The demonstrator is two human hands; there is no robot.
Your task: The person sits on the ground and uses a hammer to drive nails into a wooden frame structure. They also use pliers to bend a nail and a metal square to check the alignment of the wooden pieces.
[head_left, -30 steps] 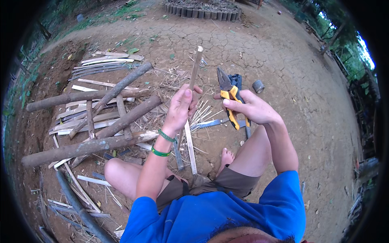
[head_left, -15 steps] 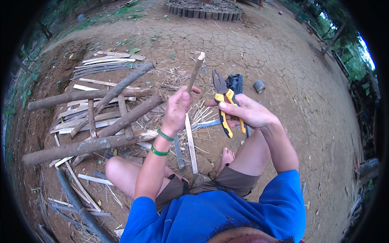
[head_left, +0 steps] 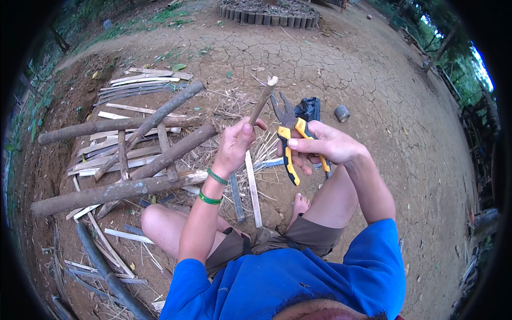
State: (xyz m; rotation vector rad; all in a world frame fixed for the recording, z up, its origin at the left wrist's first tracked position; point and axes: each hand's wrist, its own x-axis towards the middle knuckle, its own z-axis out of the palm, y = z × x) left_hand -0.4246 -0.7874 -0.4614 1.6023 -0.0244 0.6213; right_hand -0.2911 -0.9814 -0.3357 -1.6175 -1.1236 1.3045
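My left hand is closed round a short wooden stick, which points up and away with its pale cut end at the top. In my right hand is a pair of pliers with yellow and black handles. Their dark jaws stand apart, and one jaw tip is close to the stick; whether they touch I cannot tell. My right thumb lies across the handles. Behind the pliers a black plastic bag lies on the ground.
To my left rests a frame of thick branches over split pale slats. A dark pole lies nearer. A small grey can is on the cracked ground, right of the bag. Thin shavings lie under my hands.
The pliers' jaws and handles have spread apart, and the jaws have come nearer the stick. The stick leans slightly more to the right and its top is lower.
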